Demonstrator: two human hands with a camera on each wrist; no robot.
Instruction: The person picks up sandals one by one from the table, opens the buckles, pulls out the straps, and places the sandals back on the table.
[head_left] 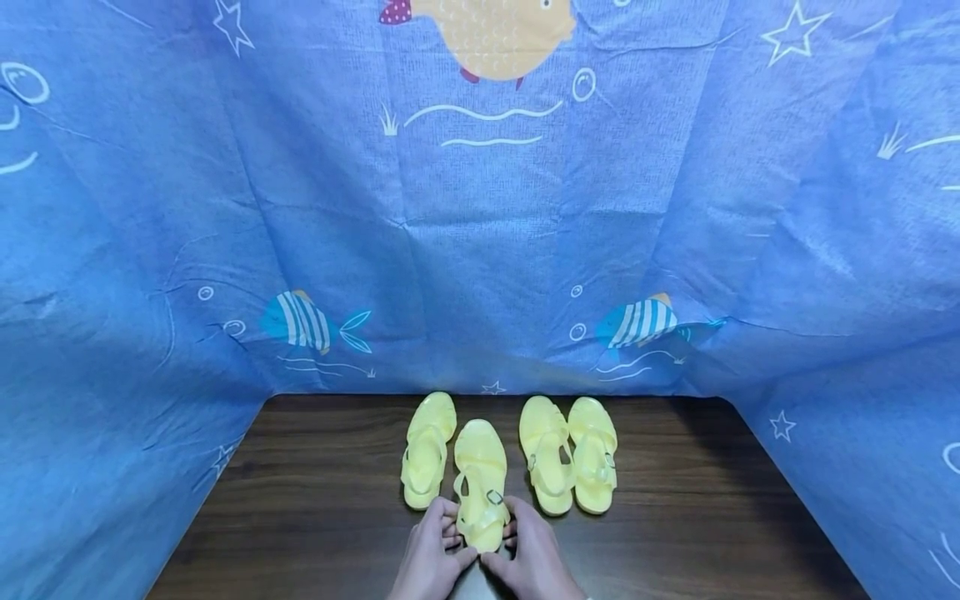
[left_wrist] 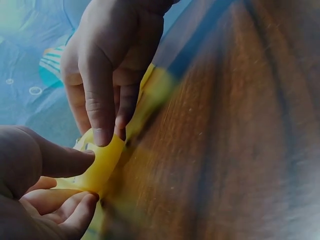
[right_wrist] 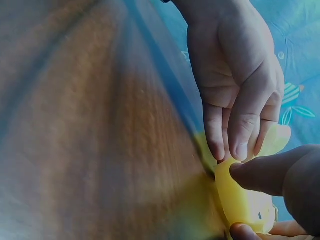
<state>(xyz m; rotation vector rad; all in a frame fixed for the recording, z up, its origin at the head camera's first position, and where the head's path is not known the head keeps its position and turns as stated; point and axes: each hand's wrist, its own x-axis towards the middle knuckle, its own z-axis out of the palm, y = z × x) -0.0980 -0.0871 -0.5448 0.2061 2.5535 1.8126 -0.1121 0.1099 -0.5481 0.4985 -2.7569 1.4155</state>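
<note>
A pale yellow jelly sandal [head_left: 480,454], toe pointing away, stands on the dark wooden table in the head view. My left hand [head_left: 433,550] grips its heel end from the left, thumb at the back edge of the heel. From the right, my right hand [head_left: 534,552] pinches the same heel, near the small metal buckle [head_left: 495,497]. Both thumbs also show against the yellow heel [left_wrist: 106,167] in the left wrist view. In the right wrist view the heel [right_wrist: 235,200] sits between both hands' fingers; some fingertips are hidden behind it.
Another yellow sandal [head_left: 435,417] lies just left of the held one. Two more, a left-hand sandal [head_left: 540,417] and a right-hand sandal [head_left: 588,417], lie side by side to the right. Blue fish-print cloth [head_left: 480,250] borders the wooden table [head_left: 315,500] at the back and sides.
</note>
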